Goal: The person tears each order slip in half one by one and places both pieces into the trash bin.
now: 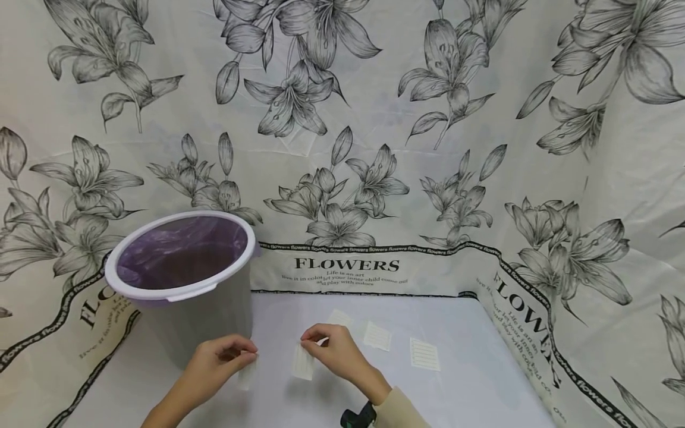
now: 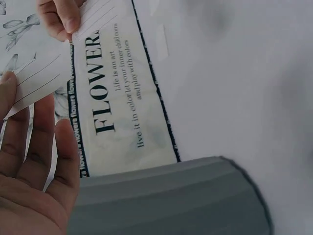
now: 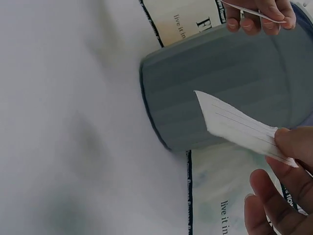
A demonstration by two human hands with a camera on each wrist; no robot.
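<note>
Hands [image 1: 339, 352] each pinch lined paper slip [image 1: 302, 364]; cloth border [image 1: 348, 265] reads "FLOWERS", "Life is an art".

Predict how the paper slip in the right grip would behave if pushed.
The paper slip is probably floppy, since it curves away from the right grip. Pinched at one end only, it seems light. Looking thin, it may crease if pushed edge-on.
</note>
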